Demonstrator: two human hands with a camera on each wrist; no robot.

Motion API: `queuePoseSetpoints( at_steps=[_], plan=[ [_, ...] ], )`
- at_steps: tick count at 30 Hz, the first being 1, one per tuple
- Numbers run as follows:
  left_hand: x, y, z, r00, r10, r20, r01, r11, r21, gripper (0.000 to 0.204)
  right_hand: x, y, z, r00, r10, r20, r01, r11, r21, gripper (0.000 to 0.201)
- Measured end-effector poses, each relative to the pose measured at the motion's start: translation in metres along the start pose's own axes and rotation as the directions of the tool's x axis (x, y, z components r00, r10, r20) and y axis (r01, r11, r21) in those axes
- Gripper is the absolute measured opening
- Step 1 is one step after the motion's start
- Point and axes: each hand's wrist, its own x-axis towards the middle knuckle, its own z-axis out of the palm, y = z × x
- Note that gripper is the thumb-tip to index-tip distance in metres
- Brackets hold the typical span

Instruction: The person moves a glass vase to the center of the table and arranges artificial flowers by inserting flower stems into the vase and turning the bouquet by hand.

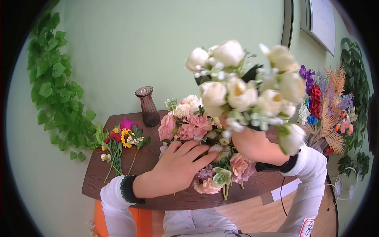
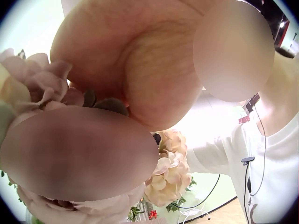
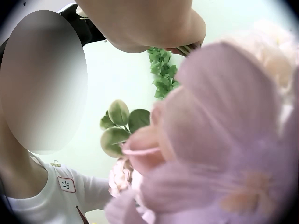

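Observation:
A bunch of white roses (image 1: 241, 94) is held up above the table by my right hand (image 1: 252, 145), partly hidden behind the blooms. In the right wrist view, green stems (image 3: 186, 49) show at the curled fingers of that hand (image 3: 149, 23). Spread fingers of my left hand (image 1: 171, 168) rest on a mass of pink flowers (image 1: 194, 127) on the table; the fingertips are partly among the blooms. The left wrist view has the left hand (image 2: 154, 74) close against pink petals (image 2: 44, 79), with a cream-pink hydrangea (image 2: 169, 175) beyond.
A dark glass vase (image 1: 148, 108) stands at the back of the brown table (image 1: 96, 173). Small loose stems with a sunflower (image 1: 126, 137) lie at the left. Colourful flowers (image 1: 316, 96) stand off the right side. Ivy (image 1: 55, 87) hangs on the left wall.

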Motion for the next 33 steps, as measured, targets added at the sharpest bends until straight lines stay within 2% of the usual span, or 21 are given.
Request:
queuePoseSetpoints(
  at_steps=[1,3,6,8,12,13,14,16,17,19,20,21,22,23,25,27,28,29,30,31,33],
  plan=[
    [0.0,0.0,0.0,1.0,0.001,0.001,-0.001,1.0,0.0,0.063,-0.009,-0.004,0.013,1.0,-0.027,-0.007,0.027,0.999,-0.023,0.016],
    [0.0,-0.001,0.001,1.0,0.006,-0.007,-0.006,1.0,-0.005,0.06,-0.009,-0.023,0.043,0.935,0.329,-0.134,-0.165,0.737,0.655,0.008],
    [0.0,-0.001,-0.001,1.0,-0.015,0.013,0.015,1.0,-0.006,0.058,-0.01,-0.011,0.042,0.988,0.078,0.132,-0.151,0.656,0.74,0.01],
    [0.0,-0.003,-0.003,1.0,-0.005,0.03,0.005,1.0,-0.009,0.054,0.006,-0.002,0.009,0.94,0.326,0.097,-0.185,0.248,0.951,0.017],
    [0.003,-0.005,-0.004,0.999,0.019,-0.025,-0.021,0.998,-0.052,0.054,0.012,0.02,-0.016,0.948,0.13,0.29,-0.318,0.384,0.867,0.03],
    [-0.006,-0.01,0.005,0.999,0.019,-0.026,-0.02,0.998,-0.055,0.054,0.011,0.021,-0.031,0.865,0.158,0.476,-0.491,0.071,0.868,0.039],
    [-0.025,-0.023,0.024,0.996,-0.086,0.037,0.093,0.896,-0.434,0.049,0.011,0.02,-0.03,0.864,0.158,0.478,-0.493,0.072,0.867,0.039],
    [-0.054,-0.04,0.052,0.951,-0.177,0.253,0.297,0.29,-0.91,0.041,0.011,0.014,-0.02,0.925,0.179,0.335,-0.348,0.05,0.936,0.043],
    [-0.051,-0.034,0.036,0.951,-0.174,0.254,0.297,0.291,-0.91,0.041,0.011,0.011,-0.012,0.947,0.192,0.259,-0.272,0.042,0.962,0.045],
    [-0.048,-0.02,0.0,0.965,-0.107,0.237,0.232,0.766,-0.6,0.04,0.014,0.008,0.001,0.971,0.216,0.1,-0.108,0.027,0.994,0.049],
    [-0.05,-0.022,0.003,0.928,-0.132,0.349,0.357,0.588,-0.726,0.038,0.016,0.013,-0.001,0.977,0.105,0.185,-0.196,0.107,0.975,0.057],
    [-0.052,-0.024,0.009,0.928,-0.133,0.349,0.357,0.589,-0.725,0.038,0.009,0.016,-0.019,0.927,0.141,0.347,-0.343,-0.055,0.938,0.056],
    [-0.052,-0.026,0.015,0.994,-0.01,0.108,0.054,0.908,-0.416,0.038,0.012,0.015,-0.023,0.918,0.175,0.355,-0.367,0.041,0.929,0.052],
    [-0.052,-0.026,0.017,0.975,0.215,-0.056,-0.212,0.976,0.046,0.037,0.014,0.014,-0.024,0.909,0.21,0.359,-0.391,0.135,0.91,0.049],
    [-0.048,-0.026,0.012,0.98,0.191,-0.06,-0.197,0.976,-0.097,0.033,0.01,0.022,-0.028,0.89,0.147,0.431,-0.453,0.184,0.872,0.052],
    [-0.042,-0.023,-0.001,0.966,-0.088,0.245,0.218,0.788,-0.576,0.029,0.007,0.023,-0.03,0.86,0.089,0.502,-0.508,0.237,0.828,0.058],
    [-0.037,-0.021,-0.002,0.954,-0.155,0.258,0.292,0.684,-0.668,0.022,0.005,0.018,-0.027,0.878,0.168,0.447,-0.477,0.363,0.801,0.046],
    [-0.034,-0.02,0.0,0.954,-0.153,0.26,0.292,0.685,-0.668,0.022,0.002,0.014,-0.022,0.894,0.237,0.381,-0.449,0.482,0.753,0.035],
    [-0.031,-0.021,0.005,0.999,-0.002,0.033,0.013,0.943,-0.333,0.019,-0.001,0.008,-0.002,0.893,0.259,0.369,-0.45,0.487,0.748,0.028],
    [-0.027,-0.021,0.012,0.966,0.234,-0.108,-0.221,0.968,0.114,0.015,0.0,0.006,-0.003,0.891,0.263,0.37,-0.453,0.485,0.748,0.028],
    [-0.019,-0.022,0.02,0.967,0.182,-0.177,-0.188,0.982,-0.019,0.01,0.001,0.004,-0.004,0.903,0.238,0.357,-0.419,0.668,0.614,0.022]
  ],
)
